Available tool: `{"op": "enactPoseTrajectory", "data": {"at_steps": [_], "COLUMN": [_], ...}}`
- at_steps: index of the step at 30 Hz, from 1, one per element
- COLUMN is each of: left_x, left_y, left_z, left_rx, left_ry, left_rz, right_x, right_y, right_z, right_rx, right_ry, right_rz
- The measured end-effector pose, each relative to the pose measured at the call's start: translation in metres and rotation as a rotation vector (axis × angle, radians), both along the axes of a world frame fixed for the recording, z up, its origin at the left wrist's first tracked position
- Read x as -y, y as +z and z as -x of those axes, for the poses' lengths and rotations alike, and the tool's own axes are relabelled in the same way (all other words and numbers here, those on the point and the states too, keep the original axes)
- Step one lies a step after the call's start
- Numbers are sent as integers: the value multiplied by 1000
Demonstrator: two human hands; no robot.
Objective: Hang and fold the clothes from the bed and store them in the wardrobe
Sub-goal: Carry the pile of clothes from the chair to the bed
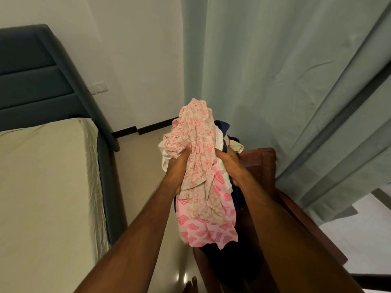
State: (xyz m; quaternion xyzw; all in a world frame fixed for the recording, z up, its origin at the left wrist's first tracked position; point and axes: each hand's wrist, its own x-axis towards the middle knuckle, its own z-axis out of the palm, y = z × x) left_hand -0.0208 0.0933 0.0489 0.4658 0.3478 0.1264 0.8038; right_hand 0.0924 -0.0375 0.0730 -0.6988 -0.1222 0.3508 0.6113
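Both hands' fingers (188,147) curl tight around the bundled clothes (201,166).

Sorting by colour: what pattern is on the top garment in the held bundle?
Pink floral print on beige, on the top garment, head view.

Both bare forearms reach forward and slightly upward from the bottom of the view, converging toward the middle. The left hand (176,170) and the right hand (229,163) face each other, fingers curled and gripping a bundle of clothes (203,178) pressed between them. Bare toes (190,286) show below.
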Motion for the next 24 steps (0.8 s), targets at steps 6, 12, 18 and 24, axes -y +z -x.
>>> {"op": "enactPoseTrajectory", "data": {"at_steps": [6, 12, 18, 24], "left_x": [-30, -47, -39, -71], "left_y": [35, 71, 120, 140], "left_z": [54, 130, 226, 314], "left_rx": [31, -15, -256, -447], "left_ry": [70, 200, 549, 897], "left_rz": [-36, -237, -643, -913], "right_x": [-37, -76, -120, -198], "right_y": [40, 67, 70, 48], "right_z": [46, 106, 185, 276], "right_rx": [102, 176, 150, -109], "right_ry": [108, 218, 306, 411], "right_rz": [-22, -54, -154, -139]}}
